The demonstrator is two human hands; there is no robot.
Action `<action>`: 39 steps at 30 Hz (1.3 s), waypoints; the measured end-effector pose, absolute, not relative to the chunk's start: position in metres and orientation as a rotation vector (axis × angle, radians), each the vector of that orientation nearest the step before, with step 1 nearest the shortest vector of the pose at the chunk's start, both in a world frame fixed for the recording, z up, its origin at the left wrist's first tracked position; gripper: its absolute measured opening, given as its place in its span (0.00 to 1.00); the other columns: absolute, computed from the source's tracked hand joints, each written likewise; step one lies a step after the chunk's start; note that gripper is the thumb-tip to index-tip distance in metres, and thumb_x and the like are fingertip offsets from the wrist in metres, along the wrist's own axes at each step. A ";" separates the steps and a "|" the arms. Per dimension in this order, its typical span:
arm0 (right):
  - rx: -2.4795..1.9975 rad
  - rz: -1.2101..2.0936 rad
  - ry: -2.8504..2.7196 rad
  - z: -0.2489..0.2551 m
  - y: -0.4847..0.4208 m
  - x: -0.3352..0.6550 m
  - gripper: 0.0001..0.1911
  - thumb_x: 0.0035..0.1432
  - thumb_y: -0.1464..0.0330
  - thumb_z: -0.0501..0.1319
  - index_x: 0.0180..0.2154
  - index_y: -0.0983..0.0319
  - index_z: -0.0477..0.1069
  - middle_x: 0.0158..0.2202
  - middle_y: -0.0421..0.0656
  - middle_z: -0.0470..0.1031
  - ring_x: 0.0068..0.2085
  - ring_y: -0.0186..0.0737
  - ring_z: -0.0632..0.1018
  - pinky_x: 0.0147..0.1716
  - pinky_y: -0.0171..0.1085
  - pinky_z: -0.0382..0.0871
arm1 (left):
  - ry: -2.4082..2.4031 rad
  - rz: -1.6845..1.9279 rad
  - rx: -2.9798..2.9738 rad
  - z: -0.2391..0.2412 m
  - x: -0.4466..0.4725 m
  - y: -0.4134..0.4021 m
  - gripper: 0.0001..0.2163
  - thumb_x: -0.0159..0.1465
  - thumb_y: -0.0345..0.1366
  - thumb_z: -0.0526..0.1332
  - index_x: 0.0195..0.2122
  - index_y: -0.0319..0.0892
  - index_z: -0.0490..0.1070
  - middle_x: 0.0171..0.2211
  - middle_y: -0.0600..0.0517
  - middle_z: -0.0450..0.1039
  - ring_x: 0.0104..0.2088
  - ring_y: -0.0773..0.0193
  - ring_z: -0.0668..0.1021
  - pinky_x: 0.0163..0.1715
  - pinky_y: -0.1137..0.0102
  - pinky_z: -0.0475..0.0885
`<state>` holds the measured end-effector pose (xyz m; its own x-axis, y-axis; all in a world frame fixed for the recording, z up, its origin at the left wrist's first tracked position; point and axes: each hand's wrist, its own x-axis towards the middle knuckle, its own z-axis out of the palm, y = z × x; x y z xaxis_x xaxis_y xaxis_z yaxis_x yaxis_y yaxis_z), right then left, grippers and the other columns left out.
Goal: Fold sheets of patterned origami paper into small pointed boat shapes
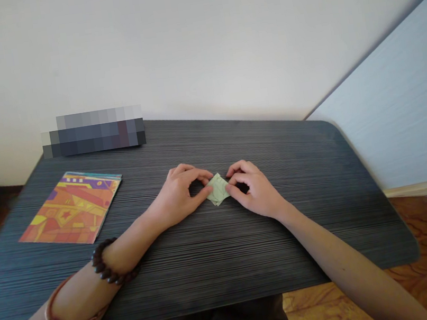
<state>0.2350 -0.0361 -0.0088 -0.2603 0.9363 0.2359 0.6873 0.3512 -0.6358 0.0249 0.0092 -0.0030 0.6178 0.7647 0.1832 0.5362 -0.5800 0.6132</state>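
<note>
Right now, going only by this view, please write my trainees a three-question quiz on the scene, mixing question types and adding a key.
1. Multiple choice: what colour is the folded paper at the fingertips of the left hand and right hand?
A) Bright red
B) Pale green
C) Black

2. True or false: the dark beaded bracelet is worn on the same arm as the left hand.

3. Fill in the blank: on the dark table, the orange-patterned stack lies to the person's ____ of the folded paper.

Key: 1. B; 2. True; 3. left.
</note>
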 end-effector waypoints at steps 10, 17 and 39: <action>-1.397 0.590 -1.995 -0.013 -0.033 0.236 0.07 0.56 0.67 0.61 0.39 0.58 0.72 0.43 0.44 0.70 0.46 0.41 0.72 0.49 0.45 0.64 | 1.116 0.558 2.320 -0.005 0.027 0.009 0.16 0.60 0.44 0.60 0.47 0.46 0.71 0.33 0.53 0.76 0.43 0.57 0.68 0.47 0.59 0.63; -1.398 0.581 -2.002 -0.014 -0.033 0.233 0.06 0.56 0.64 0.62 0.36 0.58 0.73 0.43 0.43 0.71 0.46 0.42 0.72 0.48 0.46 0.64 | 1.154 0.580 2.304 -0.006 0.029 0.006 0.08 0.58 0.43 0.61 0.35 0.45 0.72 0.32 0.53 0.74 0.41 0.59 0.70 0.46 0.60 0.62; -1.109 0.507 -2.176 -0.019 -0.028 0.244 0.07 0.57 0.65 0.62 0.35 0.61 0.76 0.28 0.41 0.71 0.32 0.34 0.71 0.33 0.35 0.66 | 0.825 0.495 2.467 -0.003 0.012 0.019 0.06 0.61 0.38 0.60 0.33 0.47 0.76 0.30 0.55 0.76 0.38 0.62 0.71 0.43 0.66 0.63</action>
